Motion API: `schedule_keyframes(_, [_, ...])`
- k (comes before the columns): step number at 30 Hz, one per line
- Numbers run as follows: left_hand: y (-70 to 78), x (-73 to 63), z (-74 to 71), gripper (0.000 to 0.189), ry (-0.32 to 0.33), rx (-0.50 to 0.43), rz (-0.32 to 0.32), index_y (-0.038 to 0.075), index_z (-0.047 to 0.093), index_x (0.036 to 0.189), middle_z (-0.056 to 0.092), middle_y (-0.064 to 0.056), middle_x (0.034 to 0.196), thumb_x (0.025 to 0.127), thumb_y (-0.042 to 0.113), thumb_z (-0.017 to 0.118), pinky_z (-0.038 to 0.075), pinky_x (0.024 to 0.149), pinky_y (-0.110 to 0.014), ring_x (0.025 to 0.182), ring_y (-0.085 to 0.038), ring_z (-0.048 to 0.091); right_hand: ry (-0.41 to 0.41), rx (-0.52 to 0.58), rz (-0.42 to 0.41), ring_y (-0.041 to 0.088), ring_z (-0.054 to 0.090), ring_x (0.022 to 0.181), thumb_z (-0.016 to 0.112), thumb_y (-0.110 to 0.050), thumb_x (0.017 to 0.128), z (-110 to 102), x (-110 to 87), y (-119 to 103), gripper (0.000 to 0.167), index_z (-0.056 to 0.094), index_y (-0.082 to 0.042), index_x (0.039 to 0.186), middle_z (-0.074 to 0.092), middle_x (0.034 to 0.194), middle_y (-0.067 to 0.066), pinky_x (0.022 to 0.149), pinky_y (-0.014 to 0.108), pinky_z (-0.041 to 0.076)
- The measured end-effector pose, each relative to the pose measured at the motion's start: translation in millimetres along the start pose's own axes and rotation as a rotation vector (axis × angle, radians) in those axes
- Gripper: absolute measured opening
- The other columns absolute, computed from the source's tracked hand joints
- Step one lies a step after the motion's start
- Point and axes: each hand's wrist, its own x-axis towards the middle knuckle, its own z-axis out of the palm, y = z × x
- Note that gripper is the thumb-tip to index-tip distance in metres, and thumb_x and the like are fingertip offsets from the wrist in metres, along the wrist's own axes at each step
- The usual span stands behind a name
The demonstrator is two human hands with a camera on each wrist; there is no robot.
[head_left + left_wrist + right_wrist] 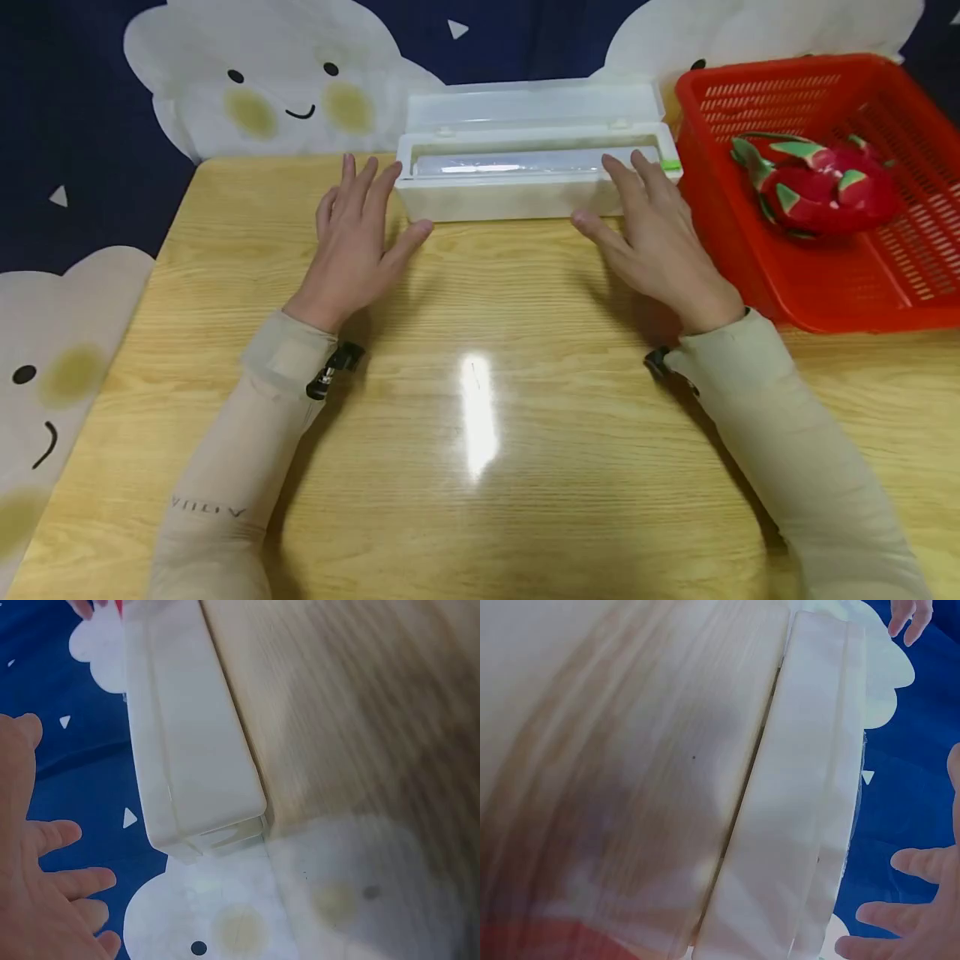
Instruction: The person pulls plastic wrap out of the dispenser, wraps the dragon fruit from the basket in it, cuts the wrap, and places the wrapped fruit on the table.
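Note:
A long white plastic box (510,198) stands at the back of the wooden table, its lid (532,107) tipped back. Inside lies a shiny roll, apparently cling film (517,162), and a small green piece (670,165) sits at the right end. My left hand (354,242) is by the box's left end, fingers straight and spread. Over the front right part of the box, my right hand (660,242) reaches with extended fingers. Neither hand holds anything; whether the right fingertips touch the box I cannot tell. Both wrist views show the box's smooth front (199,727).
A red plastic basket (757,283) stands at the right, close to my right hand, with glossy red and green dragon fruit (832,187) in it. Behind the table hangs a dark blue cloth (517,42) with white clouds. A light glares off the tabletop (420,517).

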Motion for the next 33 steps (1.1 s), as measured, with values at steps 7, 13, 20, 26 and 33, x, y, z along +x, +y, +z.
schedule_keyframes(7, [-1.2,12.8,3.1,0.075,0.053,-0.02,0.027,0.009,0.031,0.161,0.027,-0.021,0.169,0.104,0.052,0.054,0.012,0.131,-0.057,0.164,-0.035,0.005,0.079,0.036,-0.021,0.041,0.018,0.161,0.045,-0.058,0.104,3,7.6,-1,0.076,0.024,-0.019,0.165,0.014,0.174,0.015,0.129,0.067,0.015])
schedule_keyframes(13, [-0.2,25.3,9.2,0.069,0.12,-0.054,0.078,0.007,0.039,0.156,0.042,-0.021,0.16,0.103,0.046,0.06,0.02,0.127,-0.06,0.163,-0.038,0.016,0.179,0.055,-0.047,0.035,0.035,0.151,0.045,-0.045,0.107,4,16.6,-1,0.062,0.037,-0.014,0.159,0.033,0.166,0.015,0.126,0.058,0.032])
schedule_keyframes(20, [-0.1,39.3,16.1,0.061,0.159,-0.072,0.104,0.006,0.046,0.149,0.051,-0.018,0.153,0.104,0.045,0.058,0.024,0.126,-0.058,0.158,-0.036,0.029,0.244,0.075,-0.062,0.034,0.045,0.143,0.049,-0.039,0.106,6,27.2,-1,0.054,0.047,-0.012,0.152,0.044,0.158,0.015,0.122,0.056,0.038])
schedule_keyframes(26, [-1.7,51.1,17.8,0.052,0.189,-0.049,0.154,0.005,0.051,0.144,0.055,-0.019,0.146,0.105,0.038,0.055,0.035,0.115,-0.057,0.144,-0.038,0.045,0.249,0.079,-0.051,0.033,0.046,0.144,0.048,-0.035,0.106,7,36.0,0,0.05,0.049,-0.014,0.152,0.047,0.158,0.013,0.126,0.05,0.036])
schedule_keyframes(33, [0.0,64.4,20.9,0.049,0.182,-0.062,0.167,0.005,0.053,0.144,0.057,-0.02,0.144,0.105,0.035,0.055,0.037,0.111,-0.056,0.138,-0.039,0.049,0.228,0.078,-0.034,0.03,0.043,0.148,0.047,-0.035,0.106,5,43.3,1,0.051,0.048,-0.016,0.153,0.046,0.161,0.01,0.128,0.049,0.033])
